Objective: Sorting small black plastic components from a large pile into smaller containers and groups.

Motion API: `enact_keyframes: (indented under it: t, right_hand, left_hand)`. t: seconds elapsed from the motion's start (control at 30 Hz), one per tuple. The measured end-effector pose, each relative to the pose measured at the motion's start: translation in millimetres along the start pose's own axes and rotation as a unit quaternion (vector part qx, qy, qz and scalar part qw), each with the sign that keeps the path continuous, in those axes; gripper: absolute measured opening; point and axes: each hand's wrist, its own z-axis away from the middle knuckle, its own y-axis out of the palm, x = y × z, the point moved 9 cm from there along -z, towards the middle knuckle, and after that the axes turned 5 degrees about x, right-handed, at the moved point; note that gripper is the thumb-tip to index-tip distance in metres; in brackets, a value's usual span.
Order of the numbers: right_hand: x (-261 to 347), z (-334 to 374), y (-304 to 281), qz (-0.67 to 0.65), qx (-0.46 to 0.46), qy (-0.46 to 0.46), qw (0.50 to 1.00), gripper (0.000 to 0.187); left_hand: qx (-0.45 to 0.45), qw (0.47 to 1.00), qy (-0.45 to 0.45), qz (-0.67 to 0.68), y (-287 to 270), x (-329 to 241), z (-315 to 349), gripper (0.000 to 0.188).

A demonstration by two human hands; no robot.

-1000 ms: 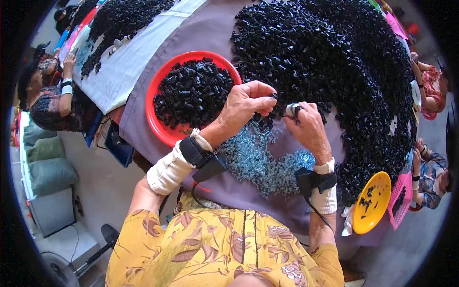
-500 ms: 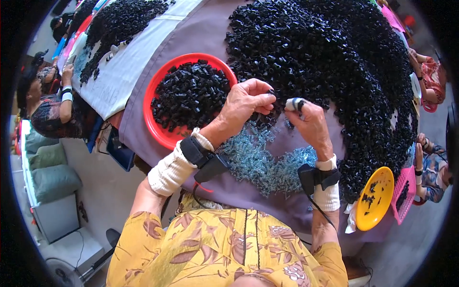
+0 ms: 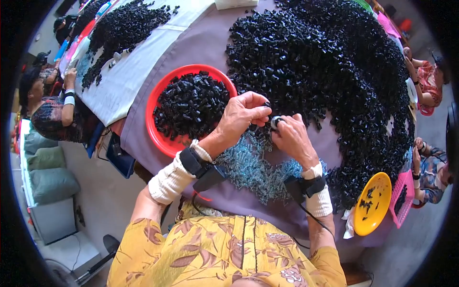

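Note:
My left hand (image 3: 237,120) is closed, with thumb and fingertips pinching a small black plastic piece (image 3: 267,104). Right beside it, my right hand (image 3: 294,138) has its fingers curled together close to the left fingertips. White wrapping and a dark band cover one of its fingers; whatever it grips is hidden. Beneath both hands spreads a heap of small, shiny, pale blue springs (image 3: 256,174). Left of my left hand stands a red round basin (image 3: 151,119) full of black pieces. A large mound of the same black pieces (image 3: 306,62) lies beyond my hands.
A yellow oval plate (image 3: 380,210) with a few black pieces sits at the right edge, against a pink basket (image 3: 404,198). Other people work at the left and right sides. Another black heap (image 3: 124,26) lies on a white cloth (image 3: 112,91) at far left.
My right hand has moved left and down, up close to the left fingertips. The left hand still pinches the black piece. The whole view has shifted slightly.

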Motion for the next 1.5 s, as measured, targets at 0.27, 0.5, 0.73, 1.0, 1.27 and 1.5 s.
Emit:
enact_keyframes:
  t: [0.27, 0.5, 0.73, 1.0, 1.27, 1.5]
  right_hand:
    - [-37, 10, -36, -0.365, -0.112, 0.170, 0.909, 0.017]
    - [-13, 0, -80, -0.256, -0.192, 0.064, 0.945, 0.017]
    - [7, -6, -97, -0.124, -0.191, -0.019, 0.974, 0.016]
    - [4, -8, -97, -0.104, -0.191, -0.010, 0.976, 0.015]
    - [3, -9, -98, -0.121, -0.190, -0.014, 0.974, 0.015]
    - [1, -6, -108, -0.118, -0.209, 0.000, 0.971, 0.013]
  left_hand:
    - [0.043, 0.996, -0.032, 0.073, 19, 5, -1, 0.018]
    - [0.096, 0.987, 0.013, 0.131, 39, -9, -6, 0.017]
    - [0.084, 0.989, 0.051, 0.114, 39, -22, -4, 0.018]
    - [0.080, 0.990, 0.080, 0.080, 40, -32, -6, 0.020]
    - [0.082, 0.990, 0.091, 0.063, 43, -34, -7, 0.019]
    - [0.075, 0.991, 0.078, 0.081, 41, -33, -6, 0.020]
